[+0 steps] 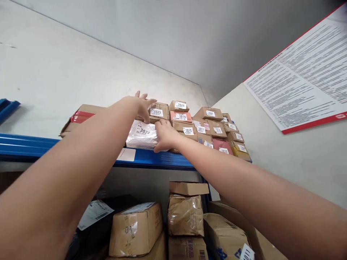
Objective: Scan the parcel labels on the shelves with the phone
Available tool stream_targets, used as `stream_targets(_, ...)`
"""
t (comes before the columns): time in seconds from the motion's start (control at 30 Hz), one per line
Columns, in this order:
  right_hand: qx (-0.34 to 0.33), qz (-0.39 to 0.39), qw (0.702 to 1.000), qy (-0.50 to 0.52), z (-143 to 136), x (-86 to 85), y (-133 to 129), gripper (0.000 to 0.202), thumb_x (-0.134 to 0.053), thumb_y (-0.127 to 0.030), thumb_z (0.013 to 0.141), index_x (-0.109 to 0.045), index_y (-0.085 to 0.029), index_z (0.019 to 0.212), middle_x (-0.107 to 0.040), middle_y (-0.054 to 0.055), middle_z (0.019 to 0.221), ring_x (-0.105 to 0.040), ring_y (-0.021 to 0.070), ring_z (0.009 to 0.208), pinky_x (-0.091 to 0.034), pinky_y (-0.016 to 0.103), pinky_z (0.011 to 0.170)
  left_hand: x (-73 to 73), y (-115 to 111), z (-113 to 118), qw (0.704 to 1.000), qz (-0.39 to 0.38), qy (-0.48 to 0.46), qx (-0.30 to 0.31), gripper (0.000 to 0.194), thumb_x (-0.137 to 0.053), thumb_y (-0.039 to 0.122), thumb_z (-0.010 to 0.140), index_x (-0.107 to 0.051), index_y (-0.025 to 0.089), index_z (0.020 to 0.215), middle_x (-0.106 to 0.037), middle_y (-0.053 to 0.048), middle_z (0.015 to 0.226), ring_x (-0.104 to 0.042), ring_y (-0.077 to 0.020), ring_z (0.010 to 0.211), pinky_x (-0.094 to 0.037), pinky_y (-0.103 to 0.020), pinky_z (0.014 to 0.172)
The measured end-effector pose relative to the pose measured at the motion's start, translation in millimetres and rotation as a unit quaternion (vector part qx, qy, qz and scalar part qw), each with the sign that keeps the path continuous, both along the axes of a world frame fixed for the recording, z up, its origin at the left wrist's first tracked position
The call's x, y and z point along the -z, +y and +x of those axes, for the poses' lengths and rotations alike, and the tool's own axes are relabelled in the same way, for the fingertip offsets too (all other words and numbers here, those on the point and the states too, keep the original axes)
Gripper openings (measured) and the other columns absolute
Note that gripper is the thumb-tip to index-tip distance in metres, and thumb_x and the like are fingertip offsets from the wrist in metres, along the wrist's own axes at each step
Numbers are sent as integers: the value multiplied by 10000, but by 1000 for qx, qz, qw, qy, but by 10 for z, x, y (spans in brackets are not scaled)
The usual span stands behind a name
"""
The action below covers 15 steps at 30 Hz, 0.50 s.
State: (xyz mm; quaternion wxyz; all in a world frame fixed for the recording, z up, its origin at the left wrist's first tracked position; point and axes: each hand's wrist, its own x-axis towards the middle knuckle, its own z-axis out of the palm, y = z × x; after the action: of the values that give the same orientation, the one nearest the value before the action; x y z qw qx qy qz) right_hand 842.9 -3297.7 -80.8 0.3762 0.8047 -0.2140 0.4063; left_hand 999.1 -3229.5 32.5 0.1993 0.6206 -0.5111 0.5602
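Observation:
A white plastic-wrapped parcel (142, 136) with a label reading 3022 lies at the front of the upper blue shelf. My right hand (165, 135) is closed around its right end, the thumb low near the shelf edge. Above the parcel, my left hand (142, 105) reaches up with its fingers spread, in front of the left part of a cardboard box (159, 111) labelled 3023. That box sits directly behind and above the white parcel. Whether my left fingertips touch the box cannot be made out.
Right of my hands stand stacked boxes, including a pink-orange box (180, 116) labelled 3019. A red-taped carton (78, 119) sits left on the blue shelf (162, 159). Below are more cartons (135, 231) and a black parcel (89, 234). A printed board (306, 79) hangs at right.

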Motion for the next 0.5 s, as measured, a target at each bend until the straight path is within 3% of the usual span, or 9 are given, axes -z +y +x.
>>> stream_targets(0.07, -7, -2, 1000, 0, 7, 16, -23, 843, -885, -319, 520, -481, -84, 1223, -522, 196, 1305, -481, 360, 1243, -488, 468, 1009, -111, -52, 17, 1000, 10, 1, -11, 1141, -810, 563, 459, -331, 385, 1479, -370, -124, 1504, -265, -491, 1371, -328, -661, 1032)
stream_targets(0.17, -13, -4, 1000, -1, 15, 34, -31, 891, -881, -324, 526, -454, -77, 1268, -521, 199, 1327, -458, 355, 1274, -484, 478, 1016, -139, -65, 16, 1000, 5, -12, -11, 1143, -817, 582, 429, -377, 349, 1458, -416, -146, 1443, -370, -469, 1289, -374, -624, 1006)
stream_targets(0.37, -9, 2, 1000, 3, 13, 43, -5, 921, -874, -312, 522, -430, -72, 1292, -508, 203, 1343, -460, 367, 1256, -500, 508, 996, 50, 100, -25, 999, -39, -20, -2, 1242, -777, 659, 466, -297, 143, 1489, -331, -211, 1452, -249, -519, 1333, -343, -593, 1050)
stream_targets(0.5, -10, 0, 1000, 7, 12, 34, -32, 894, -863, -320, 524, -435, -92, 1275, -513, 192, 1326, -467, 370, 1235, -502, 503, 978, 169, 365, -58, 992, -119, -26, 28, 1198, -729, 731, 546, -291, 102, 1467, -279, -140, 1458, -215, -427, 1330, -319, -554, 1101)
